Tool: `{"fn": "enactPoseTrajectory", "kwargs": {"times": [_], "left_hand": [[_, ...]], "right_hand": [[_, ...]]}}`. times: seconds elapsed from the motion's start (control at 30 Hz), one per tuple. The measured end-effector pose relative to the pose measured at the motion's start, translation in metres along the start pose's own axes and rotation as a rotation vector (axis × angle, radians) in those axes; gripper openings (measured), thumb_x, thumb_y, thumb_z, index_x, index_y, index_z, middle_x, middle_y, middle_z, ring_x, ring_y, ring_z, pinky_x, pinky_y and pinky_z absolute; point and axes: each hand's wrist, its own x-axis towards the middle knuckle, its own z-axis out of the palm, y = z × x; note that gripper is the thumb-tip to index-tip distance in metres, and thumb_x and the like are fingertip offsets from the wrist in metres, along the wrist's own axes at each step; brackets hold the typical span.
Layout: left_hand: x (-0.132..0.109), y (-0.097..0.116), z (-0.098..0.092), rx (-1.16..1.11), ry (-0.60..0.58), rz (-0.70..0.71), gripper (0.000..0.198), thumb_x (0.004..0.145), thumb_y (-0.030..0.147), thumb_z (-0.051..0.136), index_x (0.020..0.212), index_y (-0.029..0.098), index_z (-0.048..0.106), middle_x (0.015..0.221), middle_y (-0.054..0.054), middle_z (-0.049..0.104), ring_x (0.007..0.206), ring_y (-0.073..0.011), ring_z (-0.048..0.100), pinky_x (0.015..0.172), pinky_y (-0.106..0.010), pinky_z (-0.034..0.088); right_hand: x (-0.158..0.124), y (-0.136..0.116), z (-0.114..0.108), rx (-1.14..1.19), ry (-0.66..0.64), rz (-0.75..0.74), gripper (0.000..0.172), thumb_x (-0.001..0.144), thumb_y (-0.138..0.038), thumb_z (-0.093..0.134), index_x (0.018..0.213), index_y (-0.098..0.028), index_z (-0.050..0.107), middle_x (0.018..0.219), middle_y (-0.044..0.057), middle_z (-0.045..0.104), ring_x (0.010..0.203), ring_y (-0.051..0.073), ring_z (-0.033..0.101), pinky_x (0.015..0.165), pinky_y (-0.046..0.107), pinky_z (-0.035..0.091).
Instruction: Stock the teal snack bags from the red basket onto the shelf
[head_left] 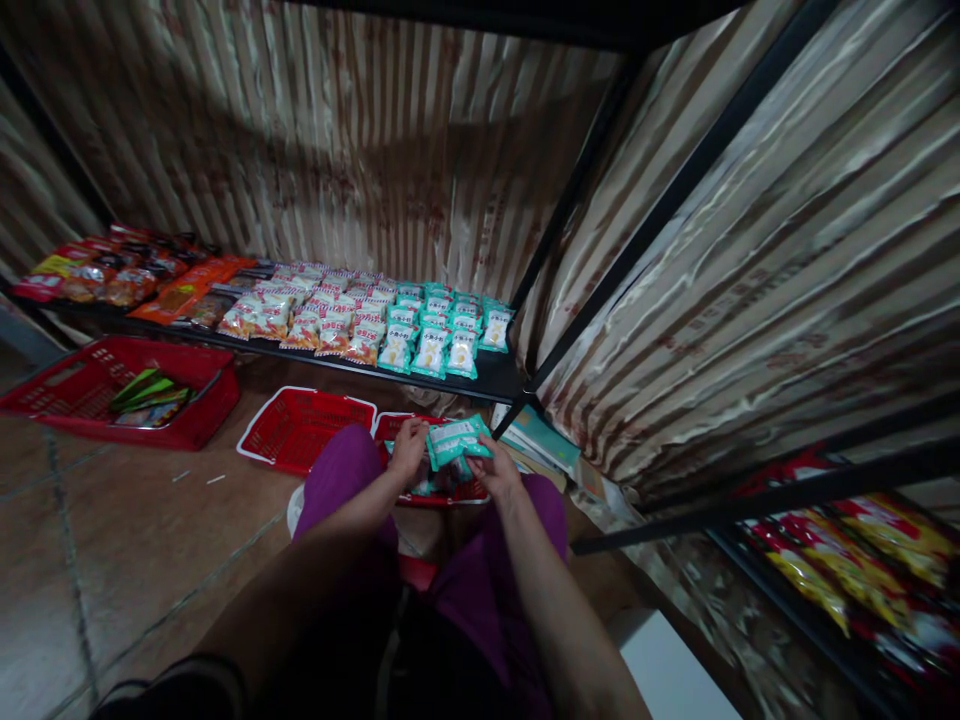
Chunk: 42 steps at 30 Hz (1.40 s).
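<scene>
Between my two hands is a teal and white snack packet (456, 441), held above a red basket (480, 492) at my knees. My left hand (409, 450) pinches the packet's left end. On the other side, my right hand (495, 468) grips its right end with the fingers closed. More teal packets lie in the basket, partly hidden by the hands. In front, rows of teal snack packets (431, 350) stand at the right end of a low black shelf (491, 376). White and orange snack packets (330, 325) fill the shelf's middle.
Red and orange packets (127, 280) lie at the shelf's left. Two more red baskets stand on the floor: a large one (202, 410) with green packets, and a smaller one (304, 425). A black post (562, 350) rises right of my hands. Yellow and red packets (840, 560) sit far right.
</scene>
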Motion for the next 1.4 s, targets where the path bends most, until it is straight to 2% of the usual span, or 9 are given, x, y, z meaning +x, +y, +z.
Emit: {"fn": "enactPoseTrajectory", "kwargs": {"times": [0.2, 0.43, 0.53, 0.7, 0.8, 0.87, 1.0, 1.13, 1.4], "left_hand": [[0.004, 0.019, -0.006, 0.0, -0.158, -0.047, 0.016, 0.071, 0.028, 0.059, 0.072, 0.014, 0.066, 0.077, -0.005, 0.068, 0.077, -0.0171, 0.06, 0.073, -0.027, 0.045], [0.001, 0.037, 0.0, -0.103, -0.368, -0.08, 0.029, 0.066, 0.04, 0.066, 0.075, 0.013, 0.07, 0.073, -0.004, 0.069, 0.067, -0.0143, 0.059, 0.064, -0.024, 0.042], [-0.001, 0.04, 0.001, -0.143, -0.411, -0.094, 0.034, 0.062, 0.043, 0.07, 0.076, 0.012, 0.07, 0.072, -0.004, 0.068, 0.064, -0.0132, 0.058, 0.061, -0.023, 0.041], [-0.003, 0.039, 0.004, -0.195, -0.366, -0.135, 0.037, 0.056, 0.043, 0.075, 0.071, 0.011, 0.067, 0.063, -0.003, 0.065, 0.054, -0.0112, 0.054, 0.055, -0.022, 0.039], [-0.004, 0.04, 0.007, -0.241, -0.295, -0.134, 0.036, 0.059, 0.043, 0.073, 0.077, 0.012, 0.066, 0.067, -0.003, 0.065, 0.056, -0.011, 0.055, 0.057, -0.023, 0.041], [-0.003, 0.041, 0.008, -0.267, -0.242, -0.123, 0.034, 0.061, 0.04, 0.072, 0.079, 0.013, 0.064, 0.071, -0.003, 0.066, 0.059, -0.011, 0.057, 0.058, -0.023, 0.043], [-0.003, 0.042, 0.01, -0.295, -0.14, -0.107, 0.03, 0.064, 0.036, 0.071, 0.083, 0.014, 0.061, 0.076, -0.004, 0.066, 0.066, -0.0119, 0.059, 0.06, -0.022, 0.045], [-0.003, 0.043, 0.01, -0.3, -0.083, -0.099, 0.028, 0.066, 0.033, 0.07, 0.082, 0.015, 0.059, 0.075, -0.003, 0.065, 0.068, -0.0121, 0.06, 0.061, -0.022, 0.045], [-0.007, 0.051, 0.005, -0.311, -0.113, -0.111, 0.03, 0.064, 0.036, 0.071, 0.083, 0.015, 0.06, 0.075, -0.003, 0.066, 0.067, -0.013, 0.061, 0.062, -0.024, 0.046]], "right_hand": [[-0.005, -0.026, -0.004, -0.119, -0.059, 0.029, 0.006, 0.07, -0.016, 0.063, 0.071, -0.018, 0.058, 0.056, -0.003, 0.064, 0.05, 0.01, 0.059, 0.053, 0.021, 0.05], [-0.004, -0.044, 0.004, -0.21, -0.187, 0.05, 0.009, 0.067, -0.013, 0.067, 0.073, -0.016, 0.061, 0.051, -0.003, 0.062, 0.047, 0.011, 0.056, 0.051, 0.022, 0.047], [-0.005, -0.05, 0.008, -0.233, -0.236, 0.038, 0.012, 0.066, -0.013, 0.068, 0.076, -0.016, 0.064, 0.052, -0.003, 0.063, 0.047, 0.011, 0.055, 0.049, 0.021, 0.045], [-0.012, -0.051, 0.014, -0.223, -0.278, -0.035, 0.027, 0.066, -0.025, 0.073, 0.092, -0.022, 0.065, 0.067, -0.003, 0.069, 0.056, 0.012, 0.06, 0.054, 0.022, 0.047], [-0.019, -0.043, 0.016, -0.203, -0.281, -0.066, 0.029, 0.069, -0.04, 0.07, 0.093, -0.024, 0.064, 0.074, -0.002, 0.07, 0.062, 0.013, 0.062, 0.061, 0.025, 0.05], [-0.025, -0.034, 0.016, -0.202, -0.312, -0.085, 0.033, 0.068, -0.043, 0.071, 0.096, -0.025, 0.063, 0.079, -0.001, 0.07, 0.065, 0.013, 0.063, 0.062, 0.026, 0.051], [-0.033, -0.016, 0.018, -0.208, -0.389, -0.125, 0.041, 0.064, -0.033, 0.076, 0.102, -0.025, 0.062, 0.083, 0.0, 0.071, 0.065, 0.014, 0.064, 0.061, 0.023, 0.05], [-0.037, -0.01, 0.024, -0.218, -0.433, -0.141, 0.042, 0.063, -0.024, 0.077, 0.102, -0.022, 0.062, 0.082, 0.0, 0.071, 0.067, 0.014, 0.065, 0.063, 0.023, 0.051], [-0.037, -0.011, 0.028, -0.218, -0.343, -0.174, 0.045, 0.059, -0.019, 0.078, 0.101, -0.019, 0.064, 0.081, 0.0, 0.072, 0.07, 0.016, 0.066, 0.065, 0.024, 0.052]]}}
